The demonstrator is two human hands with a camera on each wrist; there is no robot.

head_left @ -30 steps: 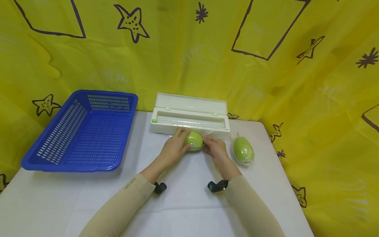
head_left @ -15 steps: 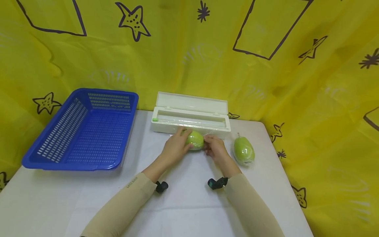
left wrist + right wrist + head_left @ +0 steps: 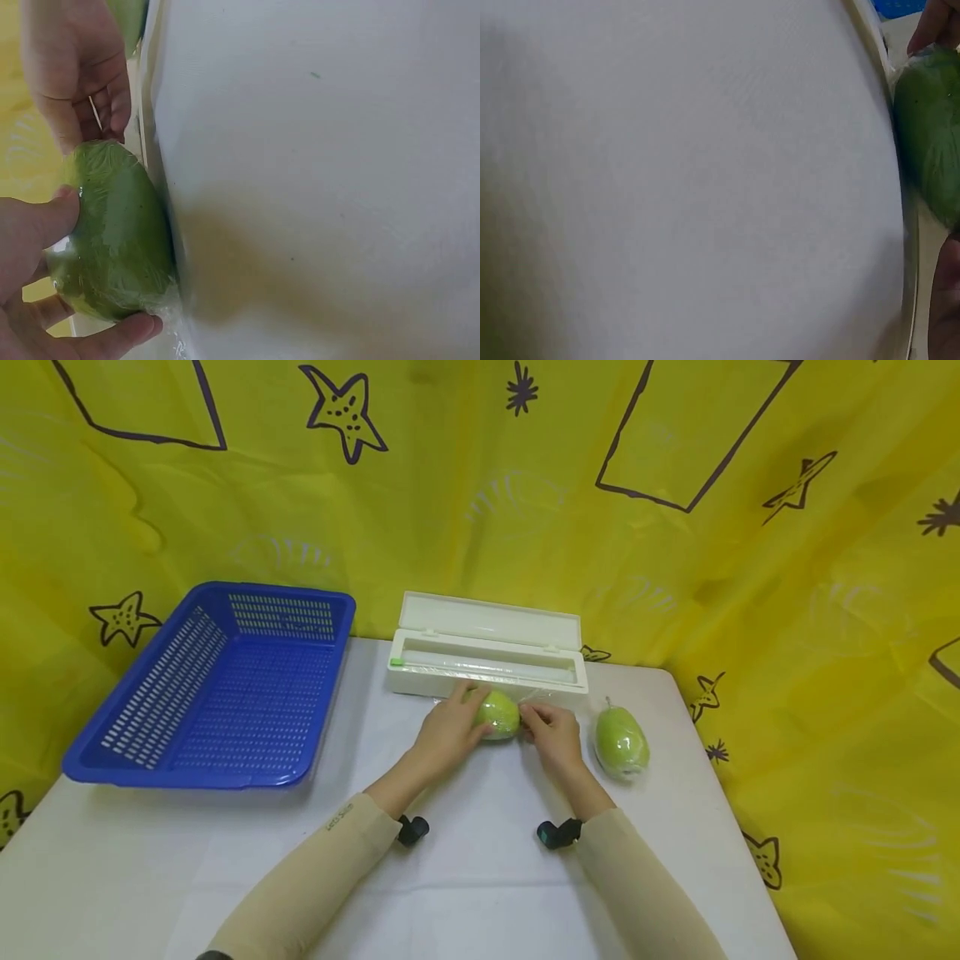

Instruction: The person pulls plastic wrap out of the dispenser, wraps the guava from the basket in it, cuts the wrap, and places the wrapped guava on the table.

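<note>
A green fruit (image 3: 500,714) wrapped in clear cling film lies in front of the white film box in the head view. My left hand (image 3: 448,732) grips its left end, with the thumb on the near side and fingers over the far side. At the other end, my right hand (image 3: 553,735) pinches the cling film between thumb and fingertips. In the left wrist view the film is tight over the fruit (image 3: 120,232), with a loose crumpled bit near the left thumb. The right wrist view catches only part of the fruit (image 3: 930,127).
Behind the hands stands the white cling film box (image 3: 405,682), lid up, with a film roll (image 3: 487,665) inside. A second wrapped green fruit (image 3: 622,743) with a stem lies to the right. A blue plastic basket (image 3: 187,780) is at the left. A yellow curtain (image 3: 465,527) hangs behind the table.
The right hand's fingers have shifted slightly at the fruit's right end. My left hand keeps its grip. The whole head view has drifted a little.
</note>
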